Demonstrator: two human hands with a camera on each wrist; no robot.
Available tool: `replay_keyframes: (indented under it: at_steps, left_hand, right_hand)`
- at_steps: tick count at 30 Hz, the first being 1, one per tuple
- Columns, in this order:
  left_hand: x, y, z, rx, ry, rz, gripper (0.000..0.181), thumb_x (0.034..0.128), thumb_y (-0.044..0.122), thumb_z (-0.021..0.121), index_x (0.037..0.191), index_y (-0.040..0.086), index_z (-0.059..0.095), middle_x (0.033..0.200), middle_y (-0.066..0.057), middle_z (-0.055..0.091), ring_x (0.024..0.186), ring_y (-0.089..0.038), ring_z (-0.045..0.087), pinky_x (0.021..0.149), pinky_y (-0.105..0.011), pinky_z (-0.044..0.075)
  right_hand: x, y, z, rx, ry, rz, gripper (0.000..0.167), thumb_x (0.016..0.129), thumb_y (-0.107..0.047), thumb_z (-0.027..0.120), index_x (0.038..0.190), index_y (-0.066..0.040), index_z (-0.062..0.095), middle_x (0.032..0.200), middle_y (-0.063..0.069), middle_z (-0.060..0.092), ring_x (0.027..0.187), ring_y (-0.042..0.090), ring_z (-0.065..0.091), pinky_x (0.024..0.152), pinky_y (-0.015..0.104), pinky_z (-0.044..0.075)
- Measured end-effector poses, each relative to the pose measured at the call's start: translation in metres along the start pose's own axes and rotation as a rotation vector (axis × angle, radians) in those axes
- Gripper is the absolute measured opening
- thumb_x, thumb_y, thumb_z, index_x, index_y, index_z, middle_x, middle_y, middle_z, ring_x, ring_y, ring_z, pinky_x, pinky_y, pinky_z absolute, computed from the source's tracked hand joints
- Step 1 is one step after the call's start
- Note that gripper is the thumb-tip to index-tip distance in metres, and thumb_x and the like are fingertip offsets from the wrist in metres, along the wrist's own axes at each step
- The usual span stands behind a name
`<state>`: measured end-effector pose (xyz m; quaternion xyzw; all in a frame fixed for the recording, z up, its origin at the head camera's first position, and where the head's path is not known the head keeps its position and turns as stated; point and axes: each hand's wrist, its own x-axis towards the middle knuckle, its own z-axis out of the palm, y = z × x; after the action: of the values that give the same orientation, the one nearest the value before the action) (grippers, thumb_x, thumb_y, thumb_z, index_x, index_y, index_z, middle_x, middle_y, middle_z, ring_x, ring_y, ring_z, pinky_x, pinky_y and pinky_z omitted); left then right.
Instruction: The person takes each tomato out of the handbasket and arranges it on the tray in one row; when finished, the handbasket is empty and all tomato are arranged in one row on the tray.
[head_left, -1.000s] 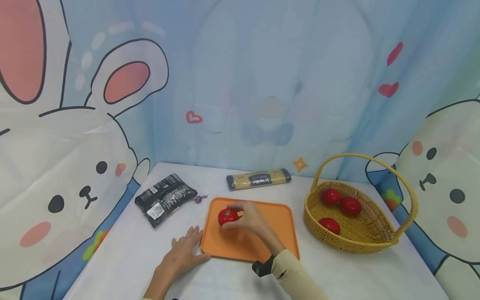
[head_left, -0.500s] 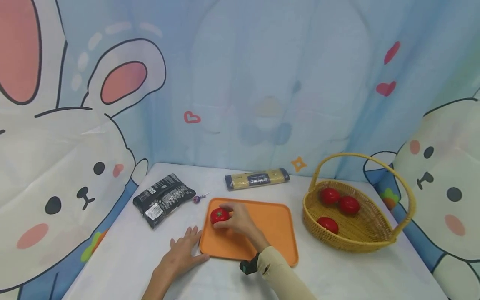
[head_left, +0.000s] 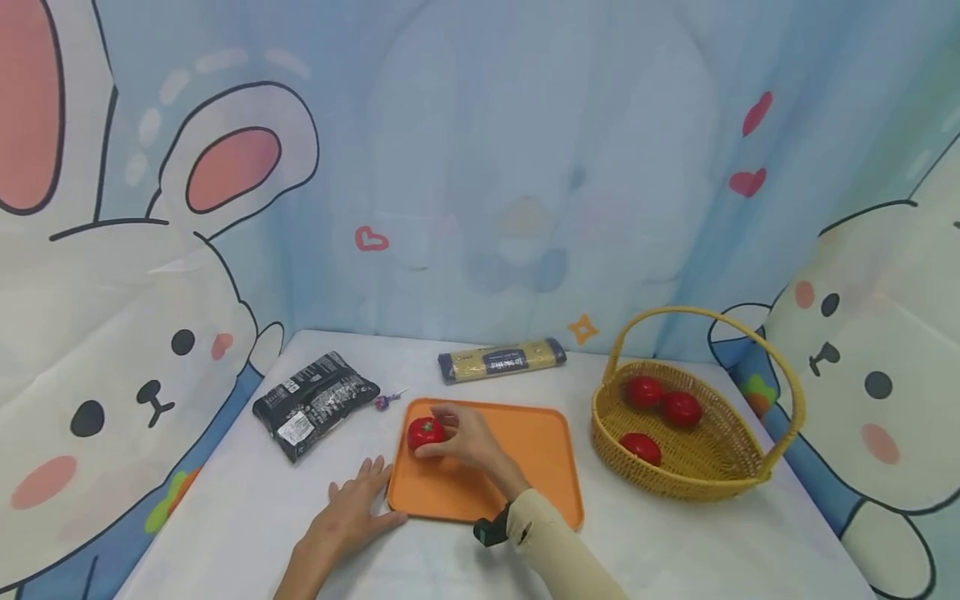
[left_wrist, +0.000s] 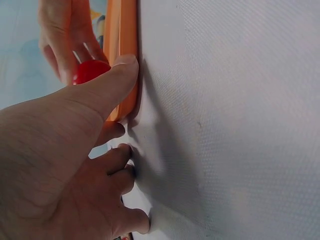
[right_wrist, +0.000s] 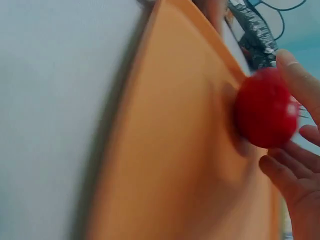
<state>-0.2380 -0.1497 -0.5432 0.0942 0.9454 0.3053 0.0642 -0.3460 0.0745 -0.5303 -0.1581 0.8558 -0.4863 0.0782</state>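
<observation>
A red tomato (head_left: 425, 434) with a green stem star is at the left part of the orange tray (head_left: 517, 483). My right hand (head_left: 467, 439) holds it from the right between thumb and fingers; the right wrist view shows the tomato (right_wrist: 266, 108) close to the tray's surface. Whether it rests on the tray I cannot tell. My left hand (head_left: 347, 517) lies flat on the white table with fingers spread, against the tray's left edge. In the left wrist view the left thumb (left_wrist: 117, 82) touches the tray's rim (left_wrist: 130, 35).
A yellow wicker basket (head_left: 716, 482) with a tall handle stands at the right, holding red tomatoes (head_left: 682, 409). At the back lies a yellow-and-blue pasta packet (head_left: 502, 361). A black snack bag (head_left: 316, 404) and a small lollipop (head_left: 383, 402) lie left of the tray.
My right hand has carried the tomato left across the tray, then stayed nearly still. The left hand has kept its place by the tray. The whole head view has shifted slightly.
</observation>
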Motion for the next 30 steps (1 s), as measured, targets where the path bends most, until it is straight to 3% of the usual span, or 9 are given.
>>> replay_keyframes:
  at_steps: [3, 6, 9, 14, 18, 21, 26, 30]
  left_hand:
    - [0.0, -0.002, -0.001, -0.01, 0.006, -0.005, 0.083, 0.0913, 0.039, 0.086, 0.157, 0.002, 0.053, 0.167, -0.028, 0.041, 0.157, -0.052, 0.031, 0.118, -0.087, 0.016]
    - [-0.002, -0.005, -0.001, -0.02, 0.021, -0.009, 0.082, 0.091, 0.038, 0.086, 0.157, 0.001, 0.053, 0.167, -0.028, 0.041, 0.157, -0.052, 0.032, 0.118, -0.087, 0.015]
    - [-0.003, -0.007, -0.002, -0.023, 0.038, -0.01, 0.082, 0.0898, 0.036, 0.087, 0.155, 0.0, 0.054, 0.166, -0.03, 0.042, 0.156, -0.054, 0.032, 0.117, -0.088, 0.015]
    - [-0.001, -0.008, -0.002, -0.031, 0.029, -0.008, 0.082, 0.0901, 0.036, 0.087, 0.156, 0.0, 0.054, 0.166, -0.029, 0.041, 0.156, -0.054, 0.032, 0.116, -0.088, 0.013]
    - [0.002, -0.008, -0.001, -0.038, 0.034, -0.01, 0.082, 0.0894, 0.036, 0.087, 0.156, 0.001, 0.055, 0.166, -0.029, 0.041, 0.156, -0.054, 0.032, 0.116, -0.089, 0.012]
    - [0.001, -0.008, 0.001, -0.038, 0.024, -0.017, 0.082, 0.0888, 0.036, 0.088, 0.155, 0.0, 0.055, 0.166, -0.029, 0.041, 0.156, -0.055, 0.031, 0.116, -0.089, 0.011]
    - [0.0, -0.01, 0.005, -0.046, -0.003, -0.03, 0.083, 0.0883, 0.034, 0.089, 0.155, -0.001, 0.055, 0.165, -0.03, 0.042, 0.156, -0.056, 0.029, 0.114, -0.09, 0.011]
    - [0.005, -0.008, 0.003, -0.052, -0.006, -0.014, 0.082, 0.0892, 0.035, 0.088, 0.155, -0.001, 0.054, 0.166, -0.029, 0.041, 0.157, -0.055, 0.028, 0.114, -0.091, 0.009]
  right_hand:
    - [-0.003, -0.01, -0.021, -0.052, -0.023, -0.044, 0.075, 0.083, -0.029, 0.097, 0.145, -0.002, 0.063, 0.145, 0.018, 0.067, 0.134, 0.038, 0.065, 0.107, 0.052, 0.059]
    - [-0.009, -0.027, -0.06, -0.095, -0.066, -0.152, 0.07, 0.081, -0.024, 0.098, 0.139, 0.001, 0.067, 0.137, 0.02, 0.071, 0.128, 0.038, 0.069, 0.103, 0.049, 0.061]
    - [-0.018, -0.04, -0.111, -0.086, -0.126, -0.272, 0.061, 0.081, -0.016, 0.097, 0.132, 0.005, 0.069, 0.125, 0.023, 0.075, 0.118, 0.04, 0.073, 0.098, 0.045, 0.064]
    - [-0.04, -0.033, -0.207, -0.109, -0.173, -0.292, 0.045, 0.088, -0.008, 0.09, 0.126, 0.007, 0.071, 0.115, 0.026, 0.077, 0.105, 0.035, 0.077, 0.089, 0.035, 0.067]
    - [-0.047, -0.001, -0.266, -0.192, -0.065, -0.231, 0.039, 0.091, -0.011, 0.088, 0.123, 0.005, 0.073, 0.114, 0.022, 0.078, 0.101, 0.025, 0.078, 0.084, 0.028, 0.065]
    - [-0.048, 0.032, -0.292, -0.255, 0.061, -0.122, 0.045, 0.093, -0.018, 0.087, 0.129, 0.005, 0.072, 0.12, 0.021, 0.078, 0.107, 0.026, 0.076, 0.087, 0.03, 0.063]
    - [-0.05, 0.081, -0.307, -0.291, 0.186, 0.089, 0.065, 0.096, -0.033, 0.084, 0.141, 0.01, 0.062, 0.135, 0.03, 0.069, 0.124, 0.045, 0.067, 0.103, 0.054, 0.06]
    - [-0.053, 0.108, -0.311, -0.368, 0.27, 0.168, 0.07, 0.094, -0.03, 0.086, 0.14, 0.016, 0.059, 0.137, 0.039, 0.063, 0.126, 0.056, 0.06, 0.105, 0.067, 0.053]
